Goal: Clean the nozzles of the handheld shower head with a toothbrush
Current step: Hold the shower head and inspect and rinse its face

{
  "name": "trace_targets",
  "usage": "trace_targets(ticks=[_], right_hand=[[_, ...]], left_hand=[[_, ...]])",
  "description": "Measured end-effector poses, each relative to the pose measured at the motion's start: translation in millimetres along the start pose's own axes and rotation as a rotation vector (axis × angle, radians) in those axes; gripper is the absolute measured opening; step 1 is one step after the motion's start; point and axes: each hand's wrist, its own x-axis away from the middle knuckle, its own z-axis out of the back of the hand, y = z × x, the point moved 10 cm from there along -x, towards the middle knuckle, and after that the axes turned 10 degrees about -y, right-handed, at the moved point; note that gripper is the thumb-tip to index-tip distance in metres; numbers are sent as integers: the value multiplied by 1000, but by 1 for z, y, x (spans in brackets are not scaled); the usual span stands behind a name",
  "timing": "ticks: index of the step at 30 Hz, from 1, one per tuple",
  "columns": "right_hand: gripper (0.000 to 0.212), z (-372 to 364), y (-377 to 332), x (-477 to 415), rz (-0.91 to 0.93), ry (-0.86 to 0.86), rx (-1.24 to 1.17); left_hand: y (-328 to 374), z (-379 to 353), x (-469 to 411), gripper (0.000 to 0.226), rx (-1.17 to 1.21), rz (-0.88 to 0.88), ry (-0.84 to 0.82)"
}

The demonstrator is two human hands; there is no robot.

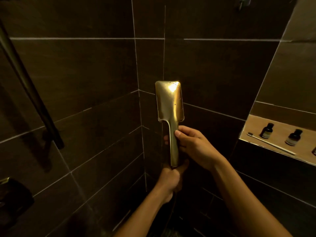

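While held upright, shower head (170,101): back showing.
Right hand (196,147): curled round its handle.
Left hand (169,182): gripping handle's foot.
Toothbrush (270,144): right of shower head.

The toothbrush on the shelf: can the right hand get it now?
Probably yes, once freed: the right hand grips the shower head by its handle, which the left hand also holds. The toothbrush lies on the shelf to its right, nothing between.
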Motion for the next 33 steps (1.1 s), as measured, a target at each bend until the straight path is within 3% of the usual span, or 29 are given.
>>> trace_targets(ticks=[2,4,6,8,10,13,17,20,26,33], right_hand=[[25,0,-1,0,-5,31,52],[19,6,-11,0,9,166,332],[25,10,-22,4,31,325,606],[31,9,-29,6,78,413,671],[24,7,-29,6,86,412,656],[22,2,-21,-1,19,279,591],[30,-12,-13,-4,-12,83,458],[34,-17,-10,-2,-12,10,318],[27,-10,-11,-2,41,45,248],[28,-2,-12,1,115,110,203]], left_hand=[[2,2,4,17,9,-7,26],[3,9,3,36,-18,-14,73],[1,13,0,31,-31,13,95],[0,12,-3,26,-30,42,90],[2,14,-5,32,-70,46,93],[-2,16,-4,27,-77,81,79],[-6,16,-5,20,-72,54,22],[-7,18,-7,28,-94,46,2],[0,23,-4,33,-91,49,75],[7,15,-1,21,-57,-28,13]])
